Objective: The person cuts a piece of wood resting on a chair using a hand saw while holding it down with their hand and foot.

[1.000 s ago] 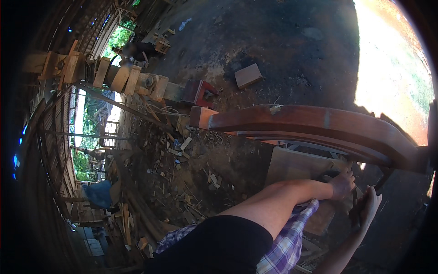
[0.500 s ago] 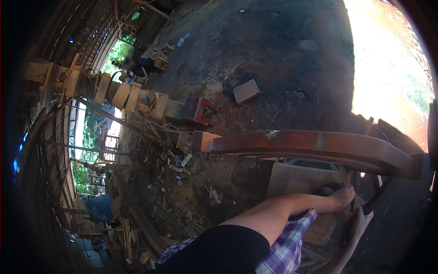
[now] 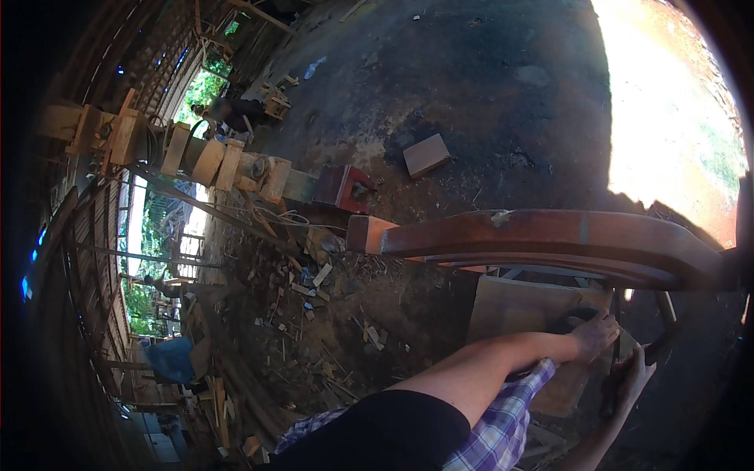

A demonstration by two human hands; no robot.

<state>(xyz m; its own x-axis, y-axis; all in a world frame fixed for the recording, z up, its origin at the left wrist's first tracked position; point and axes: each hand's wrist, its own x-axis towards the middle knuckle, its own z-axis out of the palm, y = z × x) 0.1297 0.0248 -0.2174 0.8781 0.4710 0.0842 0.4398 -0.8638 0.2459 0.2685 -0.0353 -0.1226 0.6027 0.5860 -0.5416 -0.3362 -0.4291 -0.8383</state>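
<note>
A reddish-brown, varnished wooden furniture frame (image 3: 518,231) with a long curved top rail stretches across the right, above a pale wooden panel (image 3: 510,304). My left hand (image 3: 597,336) reaches over the panel with its fingers curled in beside a thin upright bar of the frame. What it holds is hidden; a dark rounded shape (image 3: 572,320) lies just behind it. Nearer to me, my right hand (image 3: 632,375) is closed round a dark wooden bar (image 3: 609,396).
Wood offcuts (image 3: 373,337) litter the ground at centre left. A small red stool (image 3: 336,188) and a pale block (image 3: 426,155) stand beyond the frame. Logs and planks (image 3: 208,163) line the left, where another person (image 3: 232,114) works far off. Bright sunlight falls at far right.
The frame has shifted a little to the right in the picture, its curved rail now slightly higher. Both my hands have moved slightly right along with it.
</note>
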